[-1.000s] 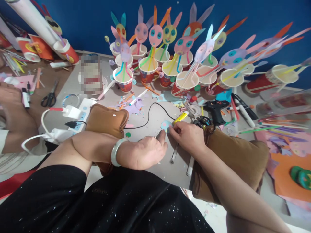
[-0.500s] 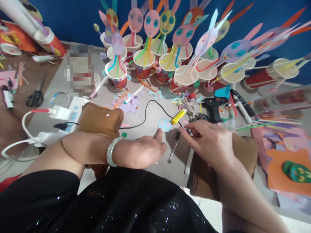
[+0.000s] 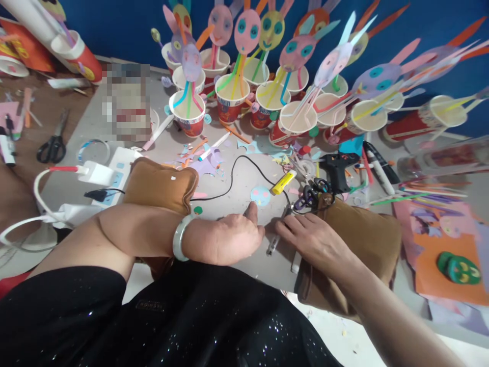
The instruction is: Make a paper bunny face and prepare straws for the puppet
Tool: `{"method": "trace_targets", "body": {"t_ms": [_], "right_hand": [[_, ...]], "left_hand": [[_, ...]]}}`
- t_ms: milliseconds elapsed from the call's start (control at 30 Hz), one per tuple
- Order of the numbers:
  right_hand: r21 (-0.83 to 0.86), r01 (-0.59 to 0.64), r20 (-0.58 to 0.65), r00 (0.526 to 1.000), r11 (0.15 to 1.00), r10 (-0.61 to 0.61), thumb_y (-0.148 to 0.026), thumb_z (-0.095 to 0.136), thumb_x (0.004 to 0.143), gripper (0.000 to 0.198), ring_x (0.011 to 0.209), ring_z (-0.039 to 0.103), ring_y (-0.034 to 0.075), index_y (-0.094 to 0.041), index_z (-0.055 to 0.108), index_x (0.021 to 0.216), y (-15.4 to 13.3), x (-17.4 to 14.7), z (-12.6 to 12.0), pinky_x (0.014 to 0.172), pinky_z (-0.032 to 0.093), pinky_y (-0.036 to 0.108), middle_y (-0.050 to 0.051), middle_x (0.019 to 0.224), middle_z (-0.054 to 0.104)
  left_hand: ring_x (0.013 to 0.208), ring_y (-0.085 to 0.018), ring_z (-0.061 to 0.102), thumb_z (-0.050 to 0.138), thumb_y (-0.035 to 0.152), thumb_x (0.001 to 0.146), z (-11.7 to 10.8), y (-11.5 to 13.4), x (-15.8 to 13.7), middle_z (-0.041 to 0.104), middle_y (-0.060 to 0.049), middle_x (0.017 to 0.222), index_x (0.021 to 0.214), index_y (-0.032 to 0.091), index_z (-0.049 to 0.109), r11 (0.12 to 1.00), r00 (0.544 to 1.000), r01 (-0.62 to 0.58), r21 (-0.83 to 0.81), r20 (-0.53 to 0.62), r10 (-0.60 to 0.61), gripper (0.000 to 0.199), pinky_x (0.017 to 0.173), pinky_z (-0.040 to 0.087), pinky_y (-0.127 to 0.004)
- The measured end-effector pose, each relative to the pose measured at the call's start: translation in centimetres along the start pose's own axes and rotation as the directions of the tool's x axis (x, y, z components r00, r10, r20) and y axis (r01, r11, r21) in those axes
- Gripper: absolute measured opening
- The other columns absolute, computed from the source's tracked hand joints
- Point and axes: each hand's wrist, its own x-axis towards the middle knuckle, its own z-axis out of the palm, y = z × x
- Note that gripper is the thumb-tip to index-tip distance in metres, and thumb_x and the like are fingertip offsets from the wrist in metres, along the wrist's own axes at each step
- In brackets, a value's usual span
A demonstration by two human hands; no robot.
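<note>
My left hand [image 3: 235, 237], wearing a pale bangle, rests low over the table, one finger stretched toward the lower edge of a light blue paper disc [image 3: 260, 196] with pink spots. Its other fingers curl loosely, with nothing seen in them. To the right, my right hand [image 3: 311, 235] has its fingers closed over a pen [image 3: 272, 245]; the pen's clear end shows below them, while its middle is hidden. A yellow stick-shaped item [image 3: 283, 182] lies just beyond the disc. Purple-handled scissors [image 3: 305, 198] lie above my right hand, and a white marker [image 3: 295, 262] lies partly under it.
Red paper cups [image 3: 189, 120] with straw-and-paper figures line the back. A black glue gun [image 3: 338, 171] and markers lie at right. Brown cushions [image 3: 160, 186] sit under both arms. A power strip [image 3: 118, 176] is at left; a black cable [image 3: 232, 178] crosses the table among paper scraps.
My right hand has moved down and left onto the pen, whose upper part is now covered. The scissors have come into sight. My left hand stays near the blue disc.
</note>
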Motion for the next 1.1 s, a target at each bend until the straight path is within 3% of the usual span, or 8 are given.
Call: {"method": "trace_targets", "body": {"t_ms": [133,233,333,400,533,733,1000,1100], "right_hand": [[0.226,-0.12,-0.239,0.955,0.967,0.175,-0.008,0.057,0.096,0.019,0.061,0.061,0.015,-0.027,0.061,0.094,0.1,-0.7,-0.3,0.072,0.05,0.035,-0.002,0.074,0.069],[0.539,-0.26,-0.436,0.727,0.801,0.53,-0.018,0.071,0.089,0.018,0.064,0.067,0.017,-0.029,0.058,0.095,-1.2,-0.6,0.2,0.07,0.057,0.035,-0.005,0.072,0.067],[0.807,-0.319,-0.277,0.539,0.497,0.796,-0.028,0.069,0.092,0.011,0.073,0.075,0.022,-0.028,0.059,0.096,-2.5,0.1,1.3,0.067,0.061,0.038,-0.001,0.073,0.068],[0.846,-0.373,-0.166,0.495,0.382,0.853,-0.031,0.068,0.095,0.007,0.068,0.075,0.021,-0.026,0.063,0.098,-2.9,0.5,1.8,0.065,0.062,0.036,-0.001,0.072,0.07],[0.76,-0.513,-0.082,0.533,0.398,0.842,-0.028,0.065,0.097,0.011,0.058,0.072,0.017,-0.024,0.073,0.104,-2.7,1.4,2.1,0.06,0.059,0.031,0.0,0.071,0.075],[0.664,-0.487,-0.181,0.632,0.568,0.753,-0.025,0.069,0.094,0.004,0.07,0.079,0.019,-0.025,0.07,0.097,-3.1,1.7,2.5,0.063,0.062,0.029,0.003,0.087,0.082],[0.773,-0.447,-0.126,0.587,0.451,0.799,-0.031,0.065,0.098,0.01,0.062,0.076,0.018,-0.026,0.071,0.104,-3.1,1.1,3.8,0.054,0.059,0.028,0.003,0.085,0.082],[0.75,-0.452,-0.158,0.587,0.483,0.794,-0.029,0.07,0.093,0.008,0.067,0.078,0.02,-0.027,0.069,0.101,-3.2,1.4,4.1,0.057,0.062,0.029,0.003,0.09,0.083]], "left_hand": [[0.074,-0.027,0.078,0.053,0.011,0.094,1.2,-0.1,0.0,0.053,-0.033,0.153,0.12,0.01,0.073,1.0,0.994,-0.013,-0.027,-0.105,0.01,0.032,0.051,0.056,-0.031],[0.078,-0.026,0.078,0.059,0.008,0.09,0.9,-0.4,-0.2,0.061,-0.028,0.148,0.121,0.012,0.074,0.997,0.991,-0.053,-0.058,-0.122,0.046,0.035,0.053,0.055,-0.03],[0.074,-0.025,0.077,0.064,0.007,0.087,-0.2,-0.7,-0.2,0.058,-0.03,0.15,0.126,0.011,0.074,0.994,0.996,-0.088,-0.067,-0.032,0.086,0.04,0.053,0.056,-0.031],[0.072,-0.026,0.078,0.064,0.01,0.09,-0.9,-0.6,-0.1,0.051,-0.033,0.154,0.131,0.011,0.072,0.995,0.997,-0.069,-0.074,0.039,0.072,0.042,0.052,0.057,-0.032],[0.072,-0.026,0.079,0.057,0.014,0.097,-1.3,-0.3,0.1,0.05,-0.035,0.154,0.132,0.012,0.073,0.995,0.999,-0.005,-0.101,0.05,0.01,0.039,0.051,0.059,-0.032],[0.067,-0.025,0.078,0.05,0.013,0.099,-2.0,-0.4,-0.1,0.05,-0.036,0.152,0.135,0.009,0.072,0.995,0.997,-0.033,-0.096,0.062,0.039,0.042,0.049,0.057,-0.031],[0.059,-0.021,0.075,0.047,0.013,0.099,-2.3,-0.6,0.0,0.043,-0.035,0.157,0.136,0.009,0.07,0.996,0.991,-0.052,-0.073,0.121,0.06,0.044,0.044,0.052,-0.03],[0.058,-0.021,0.075,0.047,0.012,0.098,-2.2,-0.5,0.1,0.042,-0.037,0.157,0.136,0.008,0.069,0.995,0.985,-0.056,-0.083,0.157,0.068,0.045,0.043,0.051,-0.03]]}}
